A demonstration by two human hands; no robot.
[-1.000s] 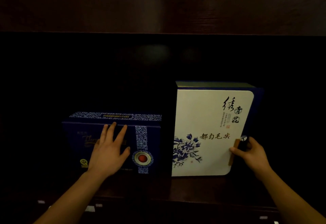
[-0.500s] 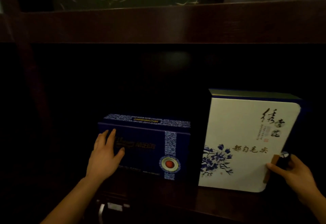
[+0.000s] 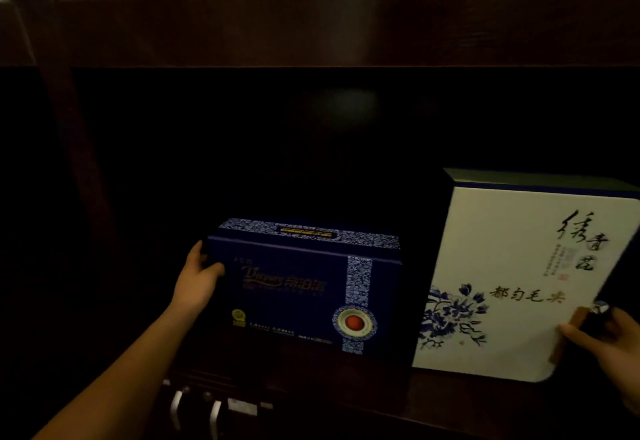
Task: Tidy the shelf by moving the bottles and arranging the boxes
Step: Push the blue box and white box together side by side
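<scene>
A dark wooden shelf (image 3: pixel 346 387) carries two boxes, both standing toward its front edge. The blue box (image 3: pixel 298 287) sits near the middle of the shelf, long side facing out, with a patterned white-and-blue band down its right part and a round red-centred emblem low on that band. The left hand (image 3: pixel 195 284) grips its left end: the thumb lies on the front face and the fingers wrap round the side, out of sight. The white box (image 3: pixel 512 277) stands taller toward the right edge of the shelf, apart from the blue one with a dark gap between them; it bears blue flowers and brush lettering. The right hand (image 3: pixel 609 342) holds its lower right edge, with the thumb pressed on the front by a brown clasp tab (image 3: pixel 568 332) and the other fingers curled behind.

The upper shelf board (image 3: pixel 311 24) runs across above, and a wooden upright (image 3: pixel 69 128) closes the left side. The back of the shelf is too dark to make out. Below the front edge, two metal handles (image 3: pixel 194 412) show.
</scene>
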